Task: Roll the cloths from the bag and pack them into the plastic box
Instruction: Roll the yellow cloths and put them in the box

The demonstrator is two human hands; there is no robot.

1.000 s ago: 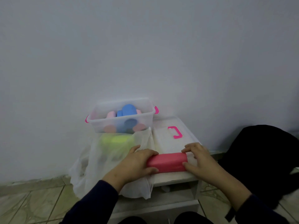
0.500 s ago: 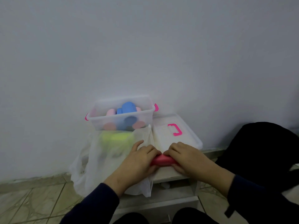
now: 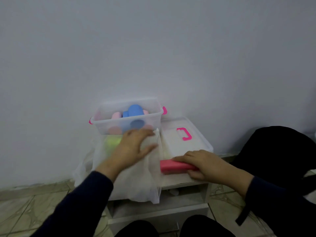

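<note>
A clear plastic box (image 3: 100, 124) with pink latches stands against the wall and holds several rolled blue and pink cloths (image 3: 135, 111). In front of it lies a white translucent bag (image 3: 136, 178) with a yellow-green cloth (image 3: 112, 141) showing through. My left hand (image 3: 132, 147) rests flat and spread on top of the bag, just before the box. A rolled pink cloth (image 3: 172, 165) lies on the small white table (image 3: 172, 182); my right hand (image 3: 201, 162) grips its right end.
The box's clear lid (image 3: 200, 141) with a pink handle (image 3: 184, 133) lies right of the bag. A black bag or garment (image 3: 280, 161) sits at the right. The wall is directly behind the box. Tiled floor (image 3: 25, 207) surrounds the table.
My left hand has let go of the pink roll and moved up and left onto the bag. My right hand stays on the roll, which now shows more of its length.
</note>
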